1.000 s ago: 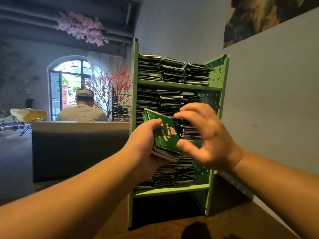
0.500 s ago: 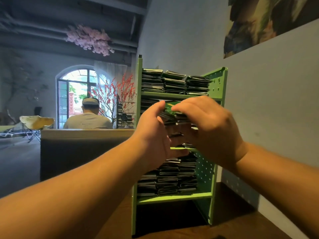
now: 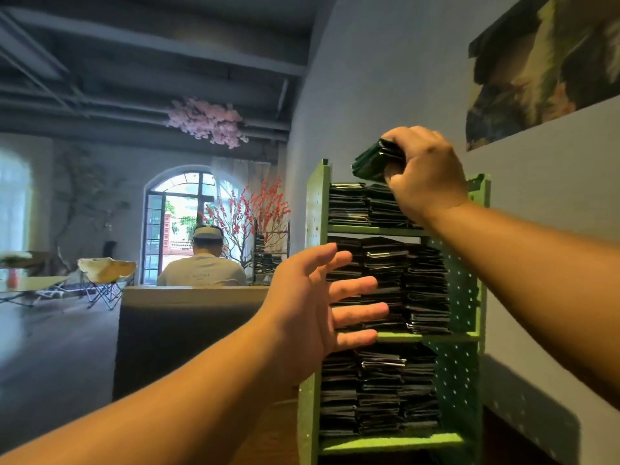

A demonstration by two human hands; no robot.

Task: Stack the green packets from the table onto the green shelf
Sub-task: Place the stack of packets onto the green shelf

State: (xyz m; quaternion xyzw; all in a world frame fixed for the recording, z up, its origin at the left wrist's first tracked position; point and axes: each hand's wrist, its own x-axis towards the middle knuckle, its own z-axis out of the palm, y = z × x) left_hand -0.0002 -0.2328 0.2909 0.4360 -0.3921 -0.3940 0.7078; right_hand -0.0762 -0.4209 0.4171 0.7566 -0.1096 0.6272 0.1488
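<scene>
Above shelf (image 3: pixel 476 193): my right hand (image 3: pixel 424 169) grips packets (image 3: pixel 375 161).
Left hand (image 3: pixel 312 300) spread, holding nothing; a crooked drop could topple top-tier stacks.

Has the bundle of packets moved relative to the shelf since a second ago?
Yes. The bundle, gripped by the right hand, rose from in front of the shelf's middle tier to above its top stacks.

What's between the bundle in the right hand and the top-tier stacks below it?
Nothing, in the head view: the bundle of green packets, gripped by the right hand, hangs tilted just above the top-tier stacks of the green shelf, with only wall showing in the gap.
</scene>
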